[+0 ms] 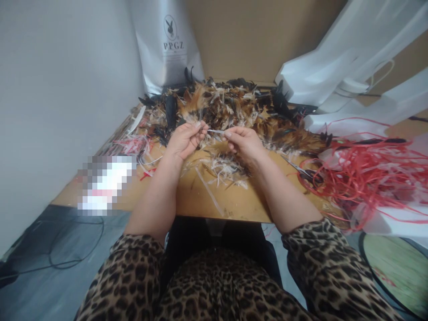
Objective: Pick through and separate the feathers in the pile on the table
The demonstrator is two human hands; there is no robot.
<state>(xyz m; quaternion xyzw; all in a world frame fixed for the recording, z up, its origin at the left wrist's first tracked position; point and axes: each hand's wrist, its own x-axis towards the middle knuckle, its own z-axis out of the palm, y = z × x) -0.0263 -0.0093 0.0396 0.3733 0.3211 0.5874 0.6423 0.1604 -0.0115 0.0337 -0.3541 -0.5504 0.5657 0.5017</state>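
Observation:
A thin whitish strip [216, 131] runs taut between my two hands, above the near side of a feather heap. My left hand [186, 137] is closed, thumb and forefinger pinching the strip's left end. Brown feathers [194, 104] rise right behind those fingertips; whether they are held too, I cannot tell. On the other side, my right hand [246, 141] grips the strip's right end, its fingers curled in. Brown, black and white feathers [240, 100] pile up behind both hands. Below them, small pale feathers [224, 169] lie scattered on the wooden table [197, 200].
Scissors [304, 171] lie right of my right forearm, beside a tangle of red ribbon [374, 174]. Pink and white strips [132, 145] are at the left. A silver bag [170, 58] stands behind the feathers; white bags [321, 62] are at the back right.

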